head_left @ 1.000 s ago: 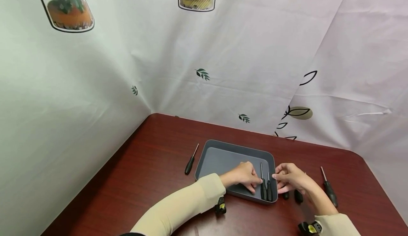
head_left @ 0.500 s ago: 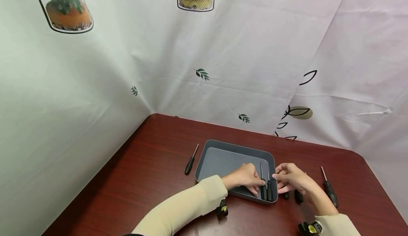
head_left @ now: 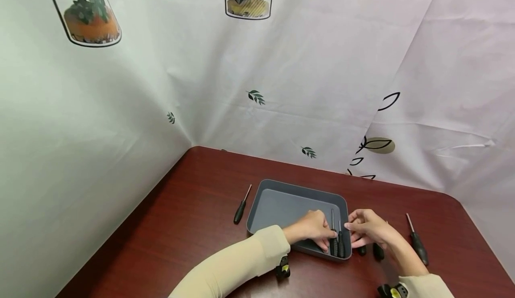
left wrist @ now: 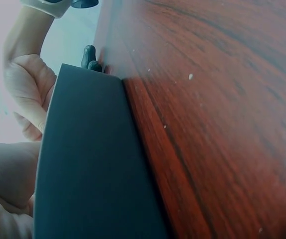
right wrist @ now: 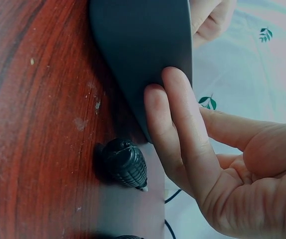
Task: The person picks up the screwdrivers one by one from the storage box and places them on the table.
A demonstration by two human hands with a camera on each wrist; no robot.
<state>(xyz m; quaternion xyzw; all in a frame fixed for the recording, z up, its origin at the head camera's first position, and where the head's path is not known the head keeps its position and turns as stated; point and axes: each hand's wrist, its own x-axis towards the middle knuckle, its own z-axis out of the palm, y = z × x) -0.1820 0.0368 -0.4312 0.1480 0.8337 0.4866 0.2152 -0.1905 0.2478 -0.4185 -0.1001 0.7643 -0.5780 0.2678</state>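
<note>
A grey tray [head_left: 289, 208] lies on the table, with two black-handled screwdrivers side by side at its right end. My left hand [head_left: 315, 228] reaches into the tray with bent fingers. Its fingertips are at the handle of the left screwdriver [head_left: 333, 248], covering part of it; the other screwdriver [head_left: 341, 246] lies just to the right. My right hand [head_left: 370, 226] holds the tray's right wall, thumb at the rim. In the right wrist view two fingers [right wrist: 183, 119] press the outside of that wall. The left wrist view shows mostly the tray's outer wall [left wrist: 93, 159].
One screwdriver [head_left: 240, 210] lies left of the tray, another [head_left: 418, 246] at the far right. Two more black handles, one [head_left: 378, 251] farther right and one [head_left: 362, 250] closer to the tray, lie partly under my right hand. Patterned white cloth [head_left: 281, 87] hangs behind the table.
My left hand has shifted slightly right, its fingertips moving farther across the screwdriver handle. The right hand stays at the tray wall. The head view has tilted slightly upward.
</note>
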